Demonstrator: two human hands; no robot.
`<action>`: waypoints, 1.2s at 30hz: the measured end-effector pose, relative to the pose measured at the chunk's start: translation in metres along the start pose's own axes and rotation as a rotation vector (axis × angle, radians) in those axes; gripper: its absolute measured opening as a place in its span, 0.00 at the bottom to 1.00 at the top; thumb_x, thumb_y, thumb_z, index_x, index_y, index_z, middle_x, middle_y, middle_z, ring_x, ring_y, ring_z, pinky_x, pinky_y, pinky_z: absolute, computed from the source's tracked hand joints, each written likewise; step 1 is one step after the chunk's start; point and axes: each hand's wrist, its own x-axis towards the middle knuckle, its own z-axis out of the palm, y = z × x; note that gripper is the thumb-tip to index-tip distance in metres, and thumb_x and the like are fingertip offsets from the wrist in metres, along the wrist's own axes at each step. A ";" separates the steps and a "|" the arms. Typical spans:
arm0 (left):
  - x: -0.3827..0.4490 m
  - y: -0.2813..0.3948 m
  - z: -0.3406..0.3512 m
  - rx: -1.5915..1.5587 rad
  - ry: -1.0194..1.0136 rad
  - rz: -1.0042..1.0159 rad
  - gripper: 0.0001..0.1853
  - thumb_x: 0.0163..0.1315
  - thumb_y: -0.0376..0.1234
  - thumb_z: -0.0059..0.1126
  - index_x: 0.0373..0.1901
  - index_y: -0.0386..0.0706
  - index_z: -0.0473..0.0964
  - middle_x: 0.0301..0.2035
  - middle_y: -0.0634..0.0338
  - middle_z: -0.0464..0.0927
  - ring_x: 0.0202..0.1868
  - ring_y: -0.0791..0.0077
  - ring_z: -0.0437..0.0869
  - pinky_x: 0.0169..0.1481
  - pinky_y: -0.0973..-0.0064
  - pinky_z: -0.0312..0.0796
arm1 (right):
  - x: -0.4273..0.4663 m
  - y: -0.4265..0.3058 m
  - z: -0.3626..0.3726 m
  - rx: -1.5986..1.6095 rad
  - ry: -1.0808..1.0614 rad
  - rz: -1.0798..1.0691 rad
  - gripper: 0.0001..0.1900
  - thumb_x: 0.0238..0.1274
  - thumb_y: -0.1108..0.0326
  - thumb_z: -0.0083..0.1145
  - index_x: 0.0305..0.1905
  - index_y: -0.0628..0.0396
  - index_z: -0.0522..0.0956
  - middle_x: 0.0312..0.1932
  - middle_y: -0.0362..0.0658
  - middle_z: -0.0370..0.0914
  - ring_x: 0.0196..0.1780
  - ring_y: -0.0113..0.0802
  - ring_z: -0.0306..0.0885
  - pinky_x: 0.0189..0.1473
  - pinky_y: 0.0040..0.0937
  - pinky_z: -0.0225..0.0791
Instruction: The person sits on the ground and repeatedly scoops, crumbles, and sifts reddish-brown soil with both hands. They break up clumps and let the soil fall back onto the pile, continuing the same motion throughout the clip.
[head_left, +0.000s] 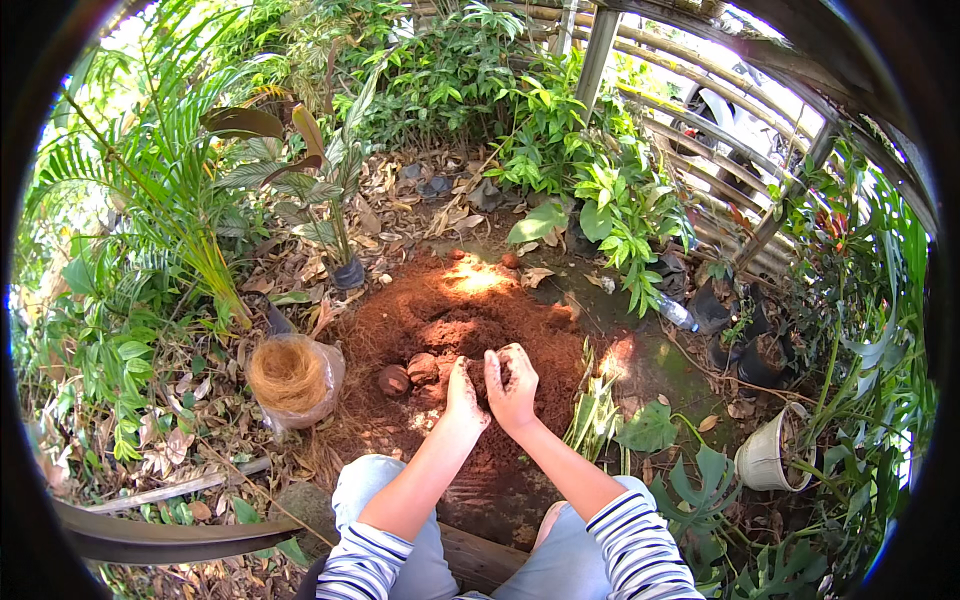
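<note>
My left hand (463, 399) and my right hand (516, 391) are cupped close together in front of my knees, palms facing. Between them sits a dark clump of reddish-brown coco peat (478, 379), partly hidden by the fingers. Crumbs of it stick to both hands. Beneath them spreads a broad heap of the same loose, fibrous coco peat (540, 337). Just left of the hands, two rounded balls, one brown ball (394, 380) and another ball (423, 368), rest on the heap.
A clear plastic bag (334, 375) of coconut fibre (291, 373) stands at the left. Cut striped leaves (596, 409) lie right of the heap. Farther right are a white pot (765, 454), a plastic bottle (677, 312) and black grow bags (761, 360). A bamboo fence (705, 135) runs behind.
</note>
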 end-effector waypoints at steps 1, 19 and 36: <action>-0.003 -0.002 0.001 -0.007 -0.065 0.041 0.23 0.61 0.51 0.37 0.47 0.46 0.68 0.43 0.56 0.74 0.46 0.64 0.74 0.49 0.63 0.67 | 0.000 0.003 0.000 0.018 0.022 0.093 0.10 0.59 0.74 0.49 0.23 0.60 0.65 0.21 0.39 0.62 0.24 0.25 0.59 0.25 0.23 0.56; 0.001 0.016 0.003 -0.159 -0.083 0.092 0.24 0.64 0.50 0.27 0.40 0.38 0.64 0.39 0.52 0.70 0.41 0.56 0.73 0.48 0.58 0.68 | 0.015 0.058 -0.012 0.541 0.314 0.979 0.17 0.59 0.52 0.50 0.29 0.56 0.72 0.19 0.39 0.71 0.17 0.27 0.65 0.17 0.25 0.57; 0.008 0.017 -0.005 -0.174 -0.192 0.038 0.23 0.63 0.50 0.28 0.36 0.40 0.66 0.36 0.53 0.71 0.39 0.56 0.73 0.47 0.58 0.68 | 0.009 0.083 -0.015 0.809 0.345 1.405 0.13 0.62 0.58 0.44 0.32 0.57 0.70 0.23 0.44 0.73 0.21 0.32 0.69 0.21 0.25 0.62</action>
